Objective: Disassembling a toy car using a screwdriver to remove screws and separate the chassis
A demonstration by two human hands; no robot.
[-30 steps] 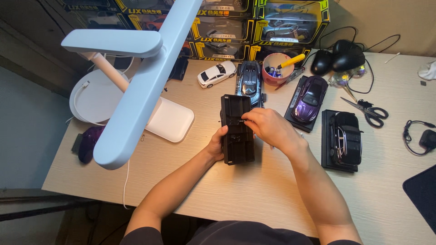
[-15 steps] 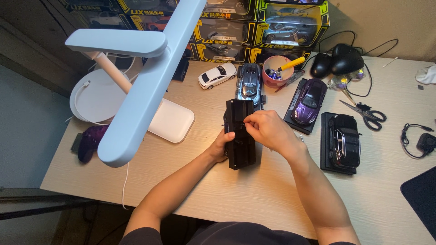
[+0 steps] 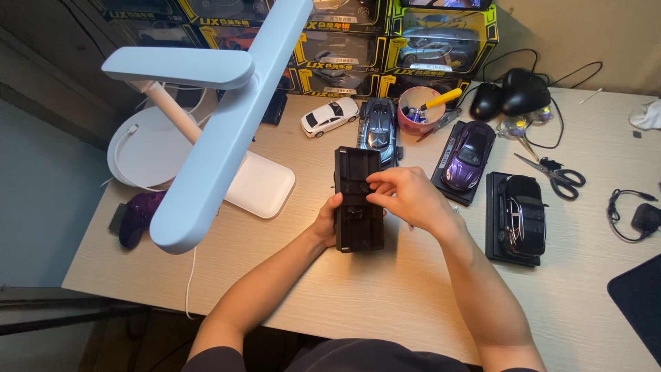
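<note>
Black plastic display base (image 3: 358,207) sits mid-bench, clasped along its left edge by the left hand (image 3: 325,222); the right hand (image 3: 406,196) pinches at its centre, a grey model car (image 3: 378,127) just behind it.

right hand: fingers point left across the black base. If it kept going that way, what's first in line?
The right hand already touches the black base. Past its left edge, bare table, then probably the white lamp base, though height above the table is unclear.
</note>
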